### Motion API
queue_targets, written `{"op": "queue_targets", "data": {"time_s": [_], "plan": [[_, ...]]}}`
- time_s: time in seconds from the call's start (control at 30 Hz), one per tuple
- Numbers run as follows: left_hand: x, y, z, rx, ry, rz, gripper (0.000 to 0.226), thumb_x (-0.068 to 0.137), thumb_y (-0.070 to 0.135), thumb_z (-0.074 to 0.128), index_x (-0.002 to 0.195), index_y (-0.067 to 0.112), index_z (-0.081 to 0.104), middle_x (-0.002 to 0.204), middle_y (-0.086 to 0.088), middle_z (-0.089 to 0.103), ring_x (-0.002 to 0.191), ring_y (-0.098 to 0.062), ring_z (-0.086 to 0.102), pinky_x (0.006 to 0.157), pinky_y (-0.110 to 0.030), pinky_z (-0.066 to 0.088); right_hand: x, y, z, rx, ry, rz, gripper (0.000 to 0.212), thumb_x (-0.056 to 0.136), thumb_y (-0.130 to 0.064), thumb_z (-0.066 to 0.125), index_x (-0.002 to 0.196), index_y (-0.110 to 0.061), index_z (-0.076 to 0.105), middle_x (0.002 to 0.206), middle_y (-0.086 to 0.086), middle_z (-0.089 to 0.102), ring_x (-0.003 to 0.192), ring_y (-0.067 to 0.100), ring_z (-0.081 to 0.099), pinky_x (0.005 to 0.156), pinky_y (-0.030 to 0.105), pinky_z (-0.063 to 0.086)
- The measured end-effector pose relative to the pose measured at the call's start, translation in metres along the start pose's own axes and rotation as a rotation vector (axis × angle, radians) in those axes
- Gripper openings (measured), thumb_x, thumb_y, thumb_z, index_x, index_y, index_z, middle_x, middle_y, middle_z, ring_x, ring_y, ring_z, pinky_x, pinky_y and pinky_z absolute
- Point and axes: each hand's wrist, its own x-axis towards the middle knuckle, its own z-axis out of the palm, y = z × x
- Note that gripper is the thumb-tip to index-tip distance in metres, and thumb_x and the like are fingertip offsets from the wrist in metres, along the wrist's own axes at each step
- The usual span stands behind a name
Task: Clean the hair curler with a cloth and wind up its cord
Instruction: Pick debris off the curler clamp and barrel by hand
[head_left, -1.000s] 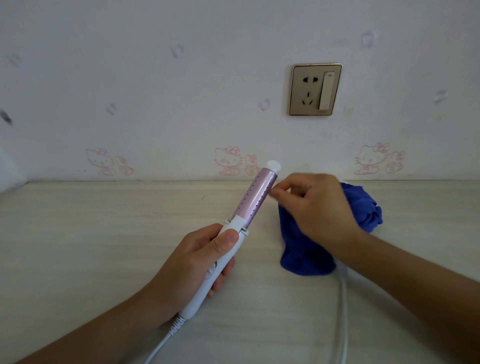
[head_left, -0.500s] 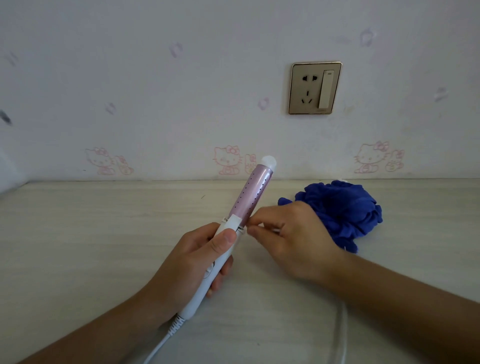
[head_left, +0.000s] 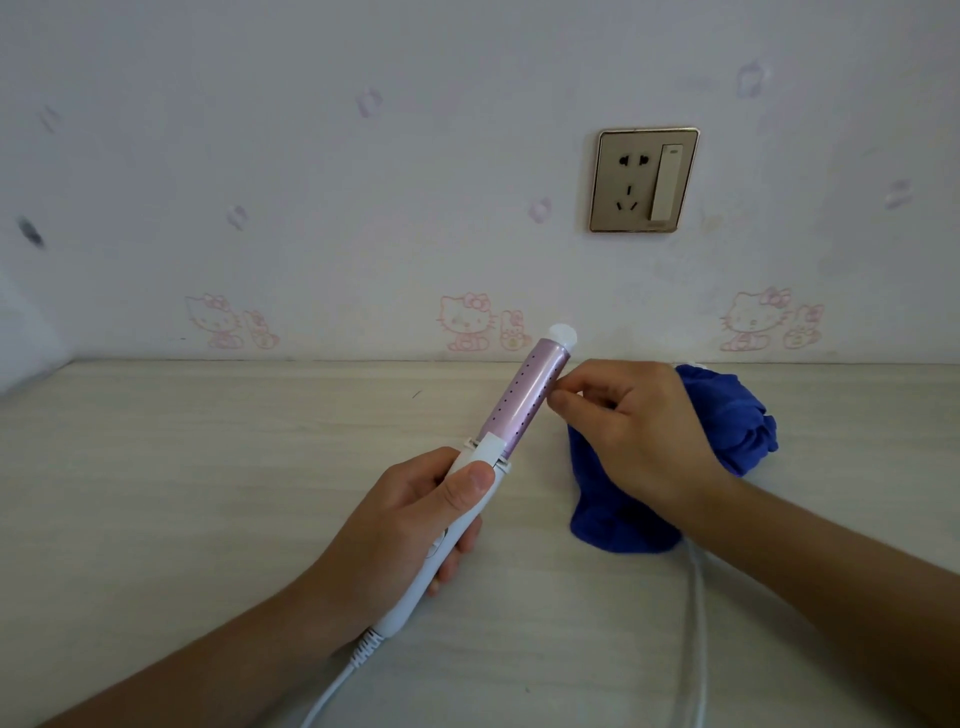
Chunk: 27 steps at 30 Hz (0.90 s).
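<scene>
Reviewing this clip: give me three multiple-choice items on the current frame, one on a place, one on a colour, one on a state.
1. Where is the blue cloth? A) under and behind the right hand B) folded at the far left C) out of view
2. What colour is the barrel? A) green B) pinkish purple C) black
3. How is the curler? A) lying flat, untouched B) standing on its tip C) gripped at its white handle by the left hand
Answers: 1 A, blue fabric shows around that hand; 2 B, its surface is pinkish purple; 3 C, fingers and thumb wrap the handle.
</scene>
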Motion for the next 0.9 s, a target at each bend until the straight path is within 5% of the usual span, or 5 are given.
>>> {"op": "queue_targets", "data": {"time_s": [0.3, 0.43, 0.6, 0.77, 0.9], "plan": [[-0.001, 0.0, 0.0, -0.007, 0.012, 0.026, 0.038, 0.078, 0.069, 0.06, 0.079, 0.031, 0.067, 0.066, -0.002, 0.062, 0.05, -0.016, 0.053, 0.046, -0.026, 0.044, -0.019, -0.005, 0.016, -0.116, -0.266, -0.177, 0.013, 0.094, -0.018, 0.07, 0.084, -0.016, 0.078, 0.058, 0.002, 0.06, 0.054, 0.023, 0.05, 0.061, 0.006, 0.033], [-0.001, 0.002, 0.001, -0.002, 0.009, 0.034, 0.039, 0.08, 0.068, 0.06, 0.08, 0.029, 0.066, 0.065, -0.002, 0.061, 0.052, -0.016, 0.052, 0.045, -0.027, 0.044, -0.011, -0.004, 0.009, -0.101, -0.115, -0.128, 0.01, 0.092, -0.019, 0.073, 0.085, -0.022, 0.08, 0.054, -0.001, 0.06, 0.048, 0.014, 0.047, 0.052, 0.023, 0.04], [-0.001, 0.001, 0.001, 0.01, 0.011, 0.026, 0.051, 0.079, 0.07, 0.061, 0.084, 0.019, 0.063, 0.066, -0.002, 0.061, 0.053, -0.018, 0.051, 0.045, -0.028, 0.043, 0.015, 0.007, -0.013, -0.005, 0.093, 0.09, 0.021, 0.091, -0.032, 0.073, 0.077, -0.019, 0.078, 0.052, 0.001, 0.06, 0.044, 0.005, 0.041, 0.044, 0.02, 0.039], [-0.001, 0.001, 0.002, 0.003, 0.011, 0.023, 0.046, 0.078, 0.069, 0.061, 0.082, 0.023, 0.064, 0.066, -0.003, 0.061, 0.051, -0.018, 0.051, 0.045, -0.026, 0.043, -0.005, -0.001, 0.003, -0.077, -0.105, -0.106, 0.021, 0.094, -0.024, 0.071, 0.085, -0.007, 0.079, 0.062, 0.012, 0.066, 0.056, 0.028, 0.056, 0.058, 0.041, 0.05], [-0.001, 0.001, 0.001, 0.004, 0.018, 0.036, 0.04, 0.078, 0.068, 0.061, 0.079, 0.028, 0.064, 0.065, -0.002, 0.061, 0.05, -0.017, 0.052, 0.045, -0.026, 0.044, -0.012, -0.005, 0.011, -0.141, -0.272, -0.215, 0.018, 0.095, -0.023, 0.072, 0.08, -0.015, 0.08, 0.047, -0.015, 0.051, 0.048, 0.013, 0.046, 0.05, 0.014, 0.032]]}}
